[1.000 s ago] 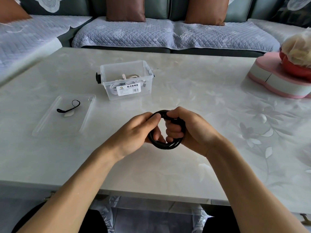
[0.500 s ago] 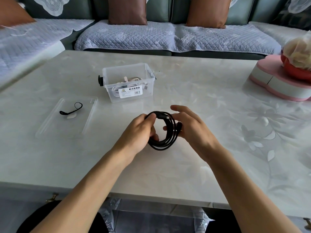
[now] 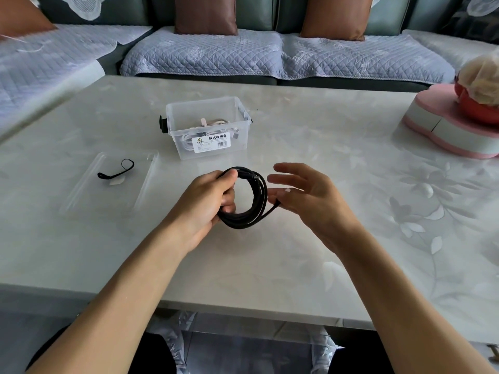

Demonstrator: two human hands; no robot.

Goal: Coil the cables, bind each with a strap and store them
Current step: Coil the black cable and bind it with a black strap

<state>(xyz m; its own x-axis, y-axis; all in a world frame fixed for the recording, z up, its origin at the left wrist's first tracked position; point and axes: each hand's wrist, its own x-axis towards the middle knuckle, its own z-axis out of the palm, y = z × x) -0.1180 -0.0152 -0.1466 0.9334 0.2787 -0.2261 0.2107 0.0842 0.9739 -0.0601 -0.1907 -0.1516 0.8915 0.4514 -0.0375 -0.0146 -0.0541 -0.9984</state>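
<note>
Above the near half of the table (image 3: 270, 265), the left hand (image 3: 208, 203) grips a black cable (image 3: 247, 217) wound into a coil, thumb over the coil's top and fingers curled through its centre. That grip is clenched on the left side of the coil, which stands roughly upright, just off the table surface. Right of the grip, the right hand (image 3: 305, 195) is released: fingers straight and spread, palm facing the coil. One loose end of the cable runs from the coil's lower right to the lower fingers of the right hand and touches them; whether those fingers pinch it cannot be told.

Left of the grip and slightly beyond it, a clear lid (image 3: 81, 190) lies flat on the table with a black strap (image 3: 118, 171) resting on it, one end looped. Straight beyond the grip stands a clear box (image 3: 208, 126) with a label on its near wall and pale cables (image 3: 213, 125) inside. Far right of the grip, a pink stand (image 3: 442, 128) sits at the table edge. Beyond the table runs a sofa (image 3: 243, 55) with quilted covers.
</note>
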